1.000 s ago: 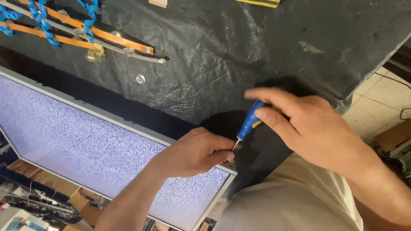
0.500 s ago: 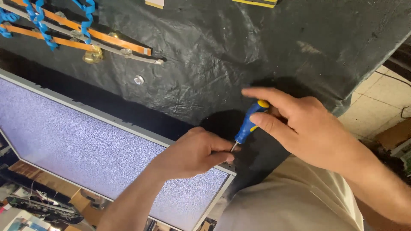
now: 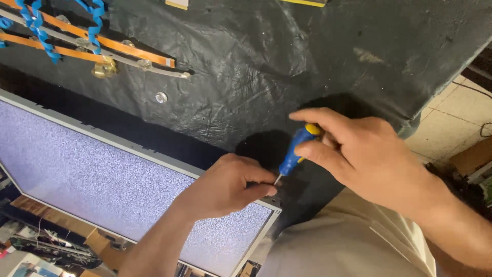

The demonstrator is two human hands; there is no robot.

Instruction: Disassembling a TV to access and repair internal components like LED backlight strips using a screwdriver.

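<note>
My right hand (image 3: 366,154) grips a screwdriver (image 3: 294,154) with a blue and yellow handle, tilted down to the left. Its metal tip meets the top right corner of a flat display panel (image 3: 102,184) with a grey speckled face and a thin silver frame. My left hand (image 3: 228,187) rests on that same corner, thumb and fingers pinched close beside the tip. I cannot tell whether the fingers hold something small. The panel leans against the edge of a table covered in black wrinkled sheeting (image 3: 266,56).
Orange strips with blue coiled wraps (image 3: 66,38) and a metal bar lie on the sheeting at the upper left, with a brass fitting (image 3: 104,68) and a small round metal piece (image 3: 161,97) near them. Tiled floor (image 3: 456,118) shows at the right. Clutter lies below the panel.
My right hand and the screwdriver have shifted slightly and turned a little at the panel's corner. My left hand stays pressed on the corner.
</note>
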